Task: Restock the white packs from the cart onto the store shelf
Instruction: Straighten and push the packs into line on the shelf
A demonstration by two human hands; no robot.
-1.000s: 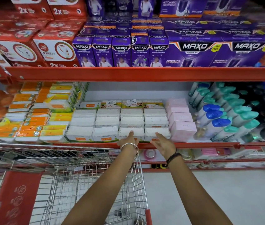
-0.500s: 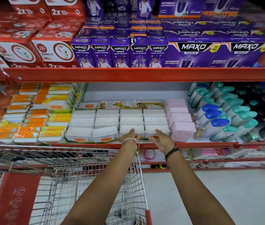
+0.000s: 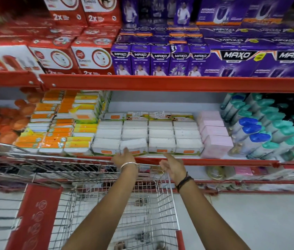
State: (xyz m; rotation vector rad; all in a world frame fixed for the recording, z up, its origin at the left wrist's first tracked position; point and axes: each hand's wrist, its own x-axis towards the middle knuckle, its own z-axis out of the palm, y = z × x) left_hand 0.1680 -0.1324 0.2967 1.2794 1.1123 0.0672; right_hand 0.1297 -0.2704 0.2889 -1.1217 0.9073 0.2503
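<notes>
White packs (image 3: 161,144) fill the middle of the red-edged store shelf (image 3: 223,161) in several rows, stacked from the front edge to the back. My left hand (image 3: 124,156) reaches up to the front of one white pack (image 3: 133,145), fingers spread, touching or nearly touching its lower edge. My right hand (image 3: 174,165) hovers just below the shelf edge, fingers apart, holding nothing. The wire cart (image 3: 148,204) stands under both arms; its basket shows no white packs.
Orange and yellow packs (image 3: 59,130) sit left of the white ones, pink boxes (image 3: 214,134) and teal- and blue-capped bottles (image 3: 261,130) to the right. Purple and red boxes load the upper shelf (image 3: 160,82). A second cart with a red panel (image 3: 34,217) stands at left.
Both hands have drawn back from the front white packs toward the shelf edge and moved lower. The view has shifted closer and slightly left, with some blur.
</notes>
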